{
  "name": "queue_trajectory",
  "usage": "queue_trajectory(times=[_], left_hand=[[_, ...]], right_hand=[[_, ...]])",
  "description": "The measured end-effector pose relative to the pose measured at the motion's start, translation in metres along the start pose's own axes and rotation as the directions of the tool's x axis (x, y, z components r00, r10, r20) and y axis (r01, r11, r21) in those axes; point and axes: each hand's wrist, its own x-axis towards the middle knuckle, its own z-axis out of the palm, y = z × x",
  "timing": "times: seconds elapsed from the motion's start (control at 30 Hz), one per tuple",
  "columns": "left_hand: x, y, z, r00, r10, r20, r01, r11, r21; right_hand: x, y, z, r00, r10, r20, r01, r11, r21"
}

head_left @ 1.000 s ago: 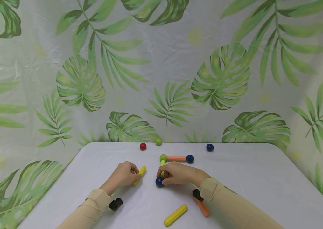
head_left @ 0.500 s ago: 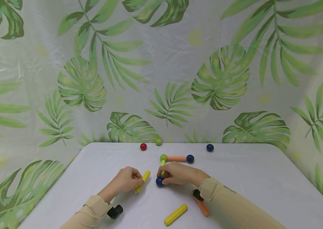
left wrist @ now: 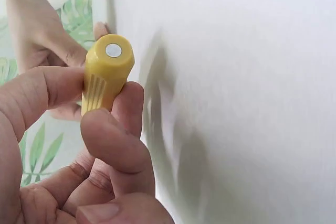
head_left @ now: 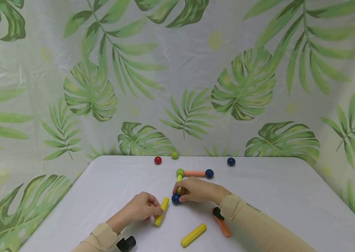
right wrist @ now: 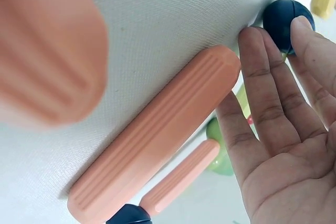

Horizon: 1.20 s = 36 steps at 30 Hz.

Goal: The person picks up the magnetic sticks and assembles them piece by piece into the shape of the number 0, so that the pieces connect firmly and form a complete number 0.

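Note:
My left hand (head_left: 146, 207) pinches a yellow magnetic rod (head_left: 164, 204) between thumb and fingers. In the left wrist view a silvery disc shows in the end of that yellow rod (left wrist: 107, 74). To its right, my right hand (head_left: 197, 189) grips a dark blue ball (head_left: 176, 199); the right wrist view has the thumb against this blue ball (right wrist: 275, 22). A yellow-green rod (head_left: 179, 179), partly covered by the fingers, runs from that ball to a green ball (head_left: 180, 172). From the green ball an orange rod (head_left: 194, 173) extends right to another blue ball (head_left: 209, 173).
Nearer the front lie a second yellow rod (head_left: 193, 235) and an orange rod (head_left: 222, 227), the latter partly under the right wrist. Along the table's far edge sit a red ball (head_left: 157, 160), a green ball (head_left: 175, 155) and a blue ball (head_left: 231, 161).
My left hand has moved right and toward the front with the yellow rod, which now stands closer below the held blue ball. The right hand stays in place.

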Motion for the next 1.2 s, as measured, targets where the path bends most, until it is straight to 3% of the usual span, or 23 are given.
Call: queue_trajectory(times=[0.33, 1.2], left_hand=[[-0.006, 0.002, 0.014, 0.997, 0.014, 0.07, -0.008, 0.997, -0.081], [-0.003, 0.008, 0.03, 0.998, -0.004, 0.065, 0.01, 0.995, -0.098]], right_hand=[[0.0, -0.002, 0.0, 1.0, 0.014, -0.004, -0.014, 1.0, -0.002], [-0.001, -0.001, 0.001, 1.0, 0.005, -0.012, -0.005, 1.0, -0.004]])
